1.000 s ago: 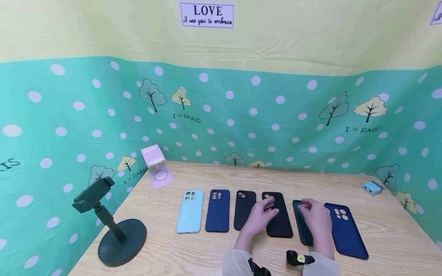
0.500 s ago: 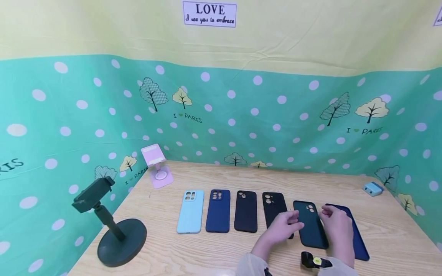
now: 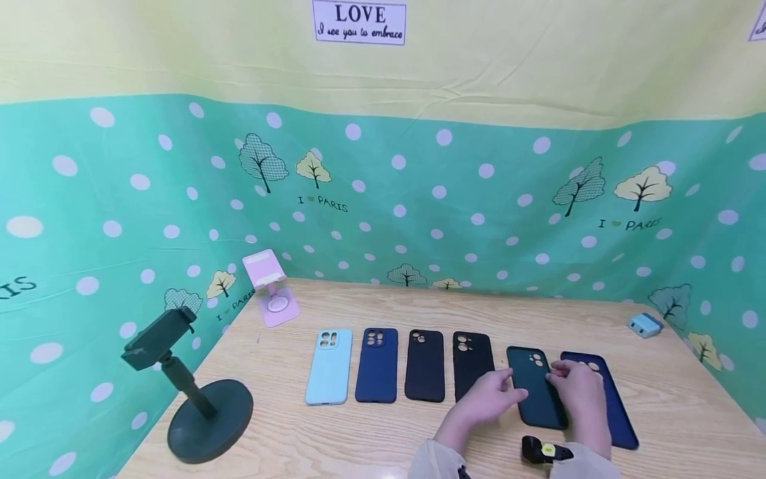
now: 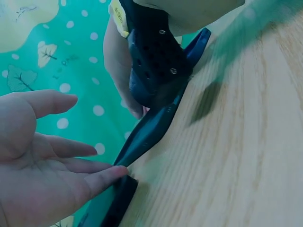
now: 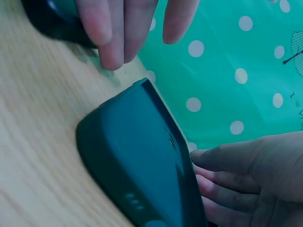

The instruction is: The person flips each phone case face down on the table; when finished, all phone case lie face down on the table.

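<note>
A dark green phone case [image 3: 537, 389] lies on the table between my hands, its hollow side up. My right hand [image 3: 579, 392] is at its right long edge; in the right wrist view the thumb and extended fingers of that hand [image 5: 255, 175] meet the rim. At the left edge is my left hand [image 3: 486, 399], fingers spread and straight; in the left wrist view a fingertip of this hand [image 4: 52, 165] is right at the edge. A black phone case [image 3: 473, 356] lies partly under the left hand. The right hand overlaps a navy phone case [image 3: 622, 416].
Farther left in the row are another black case [image 3: 425, 366], a navy case [image 3: 376, 366] and a light blue case [image 3: 329, 369]. A pink stand [image 3: 278, 309] and a dark stand [image 3: 212, 426] stand at left. A light blue charger [image 3: 645, 324] is at back right.
Both hands have moved right; the left came from above the black cases to the green case's left side, the right to its right edge. Little differs over the last half second.
</note>
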A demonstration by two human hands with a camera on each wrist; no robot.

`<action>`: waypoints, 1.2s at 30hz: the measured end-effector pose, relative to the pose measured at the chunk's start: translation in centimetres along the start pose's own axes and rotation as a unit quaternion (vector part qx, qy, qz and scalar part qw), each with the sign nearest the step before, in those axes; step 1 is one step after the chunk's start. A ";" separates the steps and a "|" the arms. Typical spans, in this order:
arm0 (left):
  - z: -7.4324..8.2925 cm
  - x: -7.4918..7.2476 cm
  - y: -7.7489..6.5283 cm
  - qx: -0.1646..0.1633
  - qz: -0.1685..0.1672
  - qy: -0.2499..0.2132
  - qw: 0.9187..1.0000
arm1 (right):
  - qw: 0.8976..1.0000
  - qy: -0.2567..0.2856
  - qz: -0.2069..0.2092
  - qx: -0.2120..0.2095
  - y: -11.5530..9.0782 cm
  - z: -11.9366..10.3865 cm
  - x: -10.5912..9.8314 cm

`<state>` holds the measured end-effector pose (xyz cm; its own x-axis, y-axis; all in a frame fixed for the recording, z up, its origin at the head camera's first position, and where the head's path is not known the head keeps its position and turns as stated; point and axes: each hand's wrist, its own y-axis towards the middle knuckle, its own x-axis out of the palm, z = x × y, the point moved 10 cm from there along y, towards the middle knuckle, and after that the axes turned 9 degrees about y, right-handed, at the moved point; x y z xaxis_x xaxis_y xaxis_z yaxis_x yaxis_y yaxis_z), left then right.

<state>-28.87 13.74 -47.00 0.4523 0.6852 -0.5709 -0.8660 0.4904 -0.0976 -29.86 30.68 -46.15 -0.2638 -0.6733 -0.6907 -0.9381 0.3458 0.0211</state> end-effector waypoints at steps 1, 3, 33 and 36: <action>0.0 0.0 0.0 0.000 -0.002 0.005 1.000 | 1.000 -0.003 -0.002 -0.001 0.0 0.0 0.0; 0.2 0.1 -0.1 0.001 -0.004 0.014 1.000 | 1.000 -0.011 -0.002 -0.004 0.1 -0.1 0.1; 0.1 -0.5 0.1 0.024 0.091 -0.113 0.989 | 0.999 -0.031 0.002 -0.010 0.1 -0.5 0.9; 0.0 -0.6 0.1 0.024 0.092 -0.127 0.987 | 0.999 -0.030 -0.006 -0.016 0.1 -0.7 1.0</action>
<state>-29.23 13.40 -46.67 0.3317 0.8752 -0.3522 -0.9304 0.3652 0.0315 -30.36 29.58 -46.37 -0.2401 -0.6371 -0.7325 -0.9480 0.3161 0.0358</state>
